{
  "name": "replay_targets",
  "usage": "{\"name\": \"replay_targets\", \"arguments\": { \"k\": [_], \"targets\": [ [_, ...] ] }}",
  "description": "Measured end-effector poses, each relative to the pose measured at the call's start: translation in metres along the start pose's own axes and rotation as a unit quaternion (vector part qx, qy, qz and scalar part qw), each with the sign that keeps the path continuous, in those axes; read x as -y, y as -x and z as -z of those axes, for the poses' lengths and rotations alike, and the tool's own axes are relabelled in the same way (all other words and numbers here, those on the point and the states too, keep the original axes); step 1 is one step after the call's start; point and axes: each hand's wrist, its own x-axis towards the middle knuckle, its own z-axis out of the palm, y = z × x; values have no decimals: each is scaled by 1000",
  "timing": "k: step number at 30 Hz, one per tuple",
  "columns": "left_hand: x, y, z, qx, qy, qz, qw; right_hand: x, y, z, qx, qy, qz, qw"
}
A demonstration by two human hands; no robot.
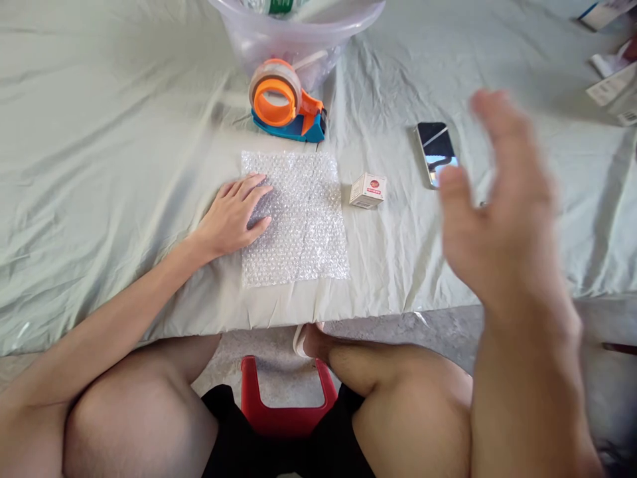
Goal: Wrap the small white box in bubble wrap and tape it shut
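Observation:
A square sheet of bubble wrap lies flat near the front of the cloth-covered table. My left hand rests on its left edge, palm down with the fingers spread. To the right of the sheet sits a small white box with a red mark on top. My right hand is raised above the table at the right, blurred by motion, with thumb and fingers apart and nothing visible in it. A phone lies just left of that hand, its lower corner partly covered by the thumb.
Behind the sheet stands an orange and blue tape dispenser, close against a translucent plastic basin that holds a bottle. Several boxes lie at the far right. A red stool is under me, below the table's front edge.

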Motion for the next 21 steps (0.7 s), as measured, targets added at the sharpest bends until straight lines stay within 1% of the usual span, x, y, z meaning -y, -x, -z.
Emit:
{"name": "replay_targets", "arguments": {
  "k": [2, 4, 7, 9, 12, 14, 17, 19, 21],
  "targets": [
    [1, 0, -1, 1, 4, 0, 1000, -14, -7, -11, 40, 3, -39, 998],
    [1, 0, -2, -1, 9, 2, 1000, -38, -17, -28, 102, -1, -60, 993],
    [1, 0, -3, -6, 5, 0, 1000, -73, -31, -58, 98, -18, -28, 995],
    [0, 0, -3, -7, 1, -3, 1000, -84, -37, -74, 94, -9, -14, 995],
    [-1, 1, -2, -6, -1, -2, 1000, -79, -42, -86, 77, 0, -12, 997],
    [-1, 0, -2, -6, 0, 2, 1000, -69, -44, -86, 66, 8, -32, 997],
    [-2, 0, -1, -5, 0, 5, 1000, -57, -44, -81, 48, 35, -59, 996],
    [-2, 0, -2, -5, -2, 3, 1000, -47, -42, -77, 19, 24, -46, 998],
    [-1, -1, -2, -6, -4, 0, 1000, -33, -38, -76, -6, -19, -10, 1000]
  ]
}}
